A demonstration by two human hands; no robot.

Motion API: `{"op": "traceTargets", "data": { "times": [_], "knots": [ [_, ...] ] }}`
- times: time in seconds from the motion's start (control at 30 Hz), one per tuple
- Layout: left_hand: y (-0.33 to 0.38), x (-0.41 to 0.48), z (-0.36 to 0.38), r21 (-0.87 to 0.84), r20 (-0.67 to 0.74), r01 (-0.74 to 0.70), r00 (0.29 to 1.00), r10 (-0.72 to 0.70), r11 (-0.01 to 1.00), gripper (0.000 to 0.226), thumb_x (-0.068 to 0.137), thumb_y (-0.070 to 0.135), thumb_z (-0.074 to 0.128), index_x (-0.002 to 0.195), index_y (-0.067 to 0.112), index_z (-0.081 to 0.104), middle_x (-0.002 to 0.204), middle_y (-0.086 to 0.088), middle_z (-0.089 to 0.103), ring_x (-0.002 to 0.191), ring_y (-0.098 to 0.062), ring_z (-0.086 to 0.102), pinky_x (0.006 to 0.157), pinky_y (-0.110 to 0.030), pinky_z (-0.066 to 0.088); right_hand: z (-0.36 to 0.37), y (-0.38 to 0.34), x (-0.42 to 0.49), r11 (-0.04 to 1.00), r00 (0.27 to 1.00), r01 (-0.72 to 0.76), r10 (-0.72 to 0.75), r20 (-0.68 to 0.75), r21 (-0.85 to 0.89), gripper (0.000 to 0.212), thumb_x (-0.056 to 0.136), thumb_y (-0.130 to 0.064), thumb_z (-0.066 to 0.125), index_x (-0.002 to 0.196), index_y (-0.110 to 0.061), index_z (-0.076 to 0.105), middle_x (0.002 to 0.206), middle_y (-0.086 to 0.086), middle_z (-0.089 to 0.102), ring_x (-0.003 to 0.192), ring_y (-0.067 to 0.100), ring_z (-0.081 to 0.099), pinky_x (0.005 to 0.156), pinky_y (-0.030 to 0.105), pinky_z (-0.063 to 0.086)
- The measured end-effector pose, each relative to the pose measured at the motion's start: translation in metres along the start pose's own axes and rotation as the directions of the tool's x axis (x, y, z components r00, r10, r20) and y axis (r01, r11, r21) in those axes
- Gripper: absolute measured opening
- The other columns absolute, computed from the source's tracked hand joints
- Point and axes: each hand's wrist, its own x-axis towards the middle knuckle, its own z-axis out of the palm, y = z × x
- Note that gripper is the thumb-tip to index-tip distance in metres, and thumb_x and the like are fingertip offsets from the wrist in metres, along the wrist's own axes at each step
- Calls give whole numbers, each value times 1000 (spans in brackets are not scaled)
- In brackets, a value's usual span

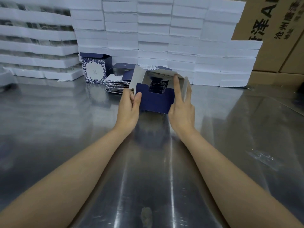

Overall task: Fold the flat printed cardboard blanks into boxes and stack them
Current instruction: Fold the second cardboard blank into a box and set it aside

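Left hand (130, 109) pinches the half-folded box (156, 101); right hand (181, 112) presses it.

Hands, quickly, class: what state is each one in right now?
Left hand: closed, pinching the left flap of the box.
Right hand: open, straight fingers pressed against the box's right side.

Both forearms stretched forward; left hand (130, 105) pinches box (156, 101) edge; right hand (181, 111) flat, fingers straight, pointing up.

Glossy steel tabletop (65, 129), matt navy cardboard box (156, 101) (grey inside), rough white foam trays (153, 30)
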Motion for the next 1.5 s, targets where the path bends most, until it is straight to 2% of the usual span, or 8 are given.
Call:
{"op": "traceTargets", "data": {
  "times": [0.23,0.4,0.53,0.93,1.13,1.27,1.4,1.5],
  "knots": [
    [0,-1,-1,-98,21,38,999,-36,994,19,99,16,45,91,27,30,60,-3,46,61,-14,37,61,-29,32,3,1,2,994,994,-106,107,-31,29,99,78,10,41,151,-36,-8,161,11,4,44,19,34,43,26,22],
    [0,3,-5,-155,-33,78,996,-84,985,26,94,22,57,91,31,32,92,-10,73,89,-24,61,91,-39,45,0,-2,2,996,996,-88,88,-23,20,100,79,10,42,147,-40,-12,160,12,5,45,21,38,48,29,34],
    [-4,6,-4,-209,-87,142,983,-163,968,29,88,20,69,84,28,41,56,2,54,65,-16,48,73,-34,47,-1,-8,0,996,997,-80,81,18,-41,96,80,8,44,153,-34,-3,161,13,1,45,27,40,48,33,39],
    [-2,7,-6,-34,-169,63,983,-68,997,27,85,6,69,94,24,52,61,5,47,61,4,50,67,-5,39,2,-18,-5,992,997,68,-64,42,-108,98,76,9,44,143,-33,-13,162,13,5,61,35,51,47,31,30],
    [-3,2,-5,186,-5,-141,989,144,972,58,78,-14,46,130,10,53,88,0,41,74,-8,38,73,-13,36,6,-21,-7,988,995,102,-101,11,-120,92,73,10,47,153,-18,12,161,15,13,52,29,39,46,29,27],
    [-3,2,-2,210,21,-156,988,155,965,60,79,-6,52,136,13,53,124,-10,36,116,-18,41,107,-33,38,4,-17,-6,982,993,114,-111,28,-152,94,74,5,48,151,-23,2,161,13,12,63,34,55,44,29,27],
    [-1,-3,1,124,124,-49,992,34,991,48,95,10,54,141,22,47,159,-10,7,142,-7,14,111,-3,12,7,-17,-8,963,984,172,-161,70,-208,95,77,1,48,146,-30,-10,162,13,4,84,35,64,44,29,30],
    [2,-2,0,175,160,-146,980,118,974,45,100,11,47,144,19,43,158,-11,16,142,-16,26,115,-16,21,5,-17,-9,959,981,193,-185,55,-209,93,76,2,54,152,-25,8,161,18,10,62,31,59,42,24,21]
  ]
}}
